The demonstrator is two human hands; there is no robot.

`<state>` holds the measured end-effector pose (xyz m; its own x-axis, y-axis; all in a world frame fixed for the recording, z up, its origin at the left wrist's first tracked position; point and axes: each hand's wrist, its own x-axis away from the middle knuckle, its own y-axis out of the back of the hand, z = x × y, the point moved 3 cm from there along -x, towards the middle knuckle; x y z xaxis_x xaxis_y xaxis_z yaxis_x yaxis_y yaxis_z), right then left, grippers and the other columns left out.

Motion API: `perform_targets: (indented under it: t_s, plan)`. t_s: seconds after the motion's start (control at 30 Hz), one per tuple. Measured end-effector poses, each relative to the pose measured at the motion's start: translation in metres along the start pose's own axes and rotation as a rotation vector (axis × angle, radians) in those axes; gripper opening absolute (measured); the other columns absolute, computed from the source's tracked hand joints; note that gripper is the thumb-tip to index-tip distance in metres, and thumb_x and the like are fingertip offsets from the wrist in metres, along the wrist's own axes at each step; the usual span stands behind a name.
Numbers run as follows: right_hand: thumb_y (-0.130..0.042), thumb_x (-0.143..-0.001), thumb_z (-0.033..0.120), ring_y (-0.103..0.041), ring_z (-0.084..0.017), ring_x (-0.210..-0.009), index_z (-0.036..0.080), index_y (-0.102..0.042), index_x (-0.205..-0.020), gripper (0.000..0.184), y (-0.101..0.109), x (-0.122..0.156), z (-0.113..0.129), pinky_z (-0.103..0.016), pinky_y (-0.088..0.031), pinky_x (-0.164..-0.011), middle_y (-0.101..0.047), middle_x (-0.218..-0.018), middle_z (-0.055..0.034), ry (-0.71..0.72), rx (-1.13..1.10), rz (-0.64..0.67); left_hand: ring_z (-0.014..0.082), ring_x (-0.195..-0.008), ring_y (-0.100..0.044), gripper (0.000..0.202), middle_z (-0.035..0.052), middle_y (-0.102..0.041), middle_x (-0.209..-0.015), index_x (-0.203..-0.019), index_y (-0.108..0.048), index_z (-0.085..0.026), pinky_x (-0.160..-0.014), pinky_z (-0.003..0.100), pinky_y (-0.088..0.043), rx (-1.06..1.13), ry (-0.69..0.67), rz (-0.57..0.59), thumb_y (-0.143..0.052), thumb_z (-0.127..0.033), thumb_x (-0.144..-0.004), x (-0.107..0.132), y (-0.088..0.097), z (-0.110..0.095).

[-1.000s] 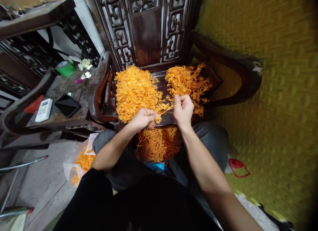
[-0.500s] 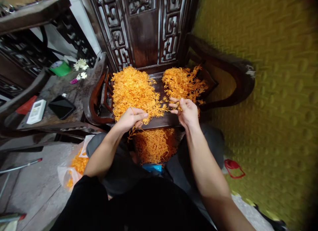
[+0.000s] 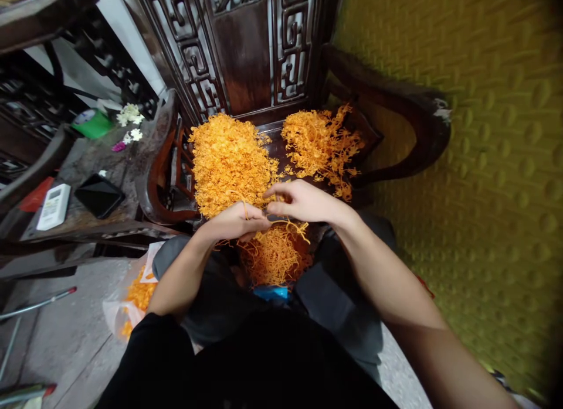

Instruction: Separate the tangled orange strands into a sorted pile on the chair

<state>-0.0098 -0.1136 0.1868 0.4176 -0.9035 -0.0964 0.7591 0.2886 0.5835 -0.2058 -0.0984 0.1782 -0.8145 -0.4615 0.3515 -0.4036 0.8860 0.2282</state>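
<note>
Two heaps of orange stringy sprigs lie on the seat of a dark carved wooden chair (image 3: 290, 142): a dense left heap (image 3: 229, 160) and a looser right heap (image 3: 319, 142). A third orange pile (image 3: 275, 254) sits lower, between my knees. My left hand (image 3: 235, 220) is closed in a pinch on an orange sprig at the seat's front edge. My right hand (image 3: 303, 201) meets it fingertip to fingertip, fingers pinched on the same sprig, whose strands hang down over the lower pile.
A side table (image 3: 88, 163) at left carries a black phone (image 3: 97, 195), a white remote (image 3: 53, 205), a green tape roll (image 3: 90, 123) and small white flowers (image 3: 128, 115). A plastic bag with orange bits (image 3: 132, 297) lies on the floor. A yellow padded wall (image 3: 484, 163) stands at right.
My right hand moved left and down from the right heap to join my left hand at the seat's front edge. The view shifted slightly.
</note>
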Motion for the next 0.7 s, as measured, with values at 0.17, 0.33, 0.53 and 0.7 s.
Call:
perform_targets:
  t_s: [0.17,0.33,0.53,0.7]
  plan:
    - [-0.066,-0.094,0.051,-0.051,-0.01,-0.06,0.017,-0.07,-0.077,0.038,0.003,0.0,-0.009,-0.026,-0.037,-0.06,-0.065,-0.067,0.0008,0.102,-0.087,-0.026,0.0076,-0.038,-0.04,0.038,-0.0038,-0.049,-0.044,-0.067,-0.067,-0.019,-0.04,0.023,-0.026,0.028,0.003,0.011,-0.067,-0.046,-0.093,0.005,0.0,-0.002]
    - [-0.073,-0.084,0.065,-0.04,-0.01,-0.051,0.019,-0.067,-0.073,0.048,0.045,0.021,-0.058,-0.026,-0.03,-0.051,-0.052,-0.057,0.002,-0.054,-0.279,-0.615,0.0073,-0.036,-0.038,0.035,-0.0038,-0.048,-0.042,-0.067,-0.069,-0.019,-0.039,0.022,-0.025,0.081,0.055,0.043,-0.069,-0.044,-0.091,0.014,0.004,0.002]
    - [-0.073,-0.087,0.054,-0.045,-0.011,-0.054,0.02,-0.08,-0.097,0.036,0.018,0.023,-0.018,-0.028,-0.033,-0.056,-0.062,-0.063,0.0025,-0.004,-0.136,-0.072,0.0075,-0.038,-0.04,0.038,-0.0039,-0.049,-0.044,-0.065,-0.066,-0.018,-0.04,0.022,-0.026,0.034,0.066,0.048,-0.067,-0.044,-0.092,0.002,-0.002,0.007]
    - [-0.063,-0.097,0.042,-0.053,-0.012,-0.058,0.02,-0.074,-0.075,0.033,0.006,0.006,0.0,-0.03,-0.038,-0.063,-0.067,-0.065,-0.0004,0.167,0.189,0.028,0.0073,-0.038,-0.039,0.034,-0.0051,-0.048,-0.044,-0.066,-0.068,-0.018,-0.039,0.022,-0.025,-0.052,0.072,0.017,-0.066,-0.041,-0.092,-0.001,-0.003,0.004]
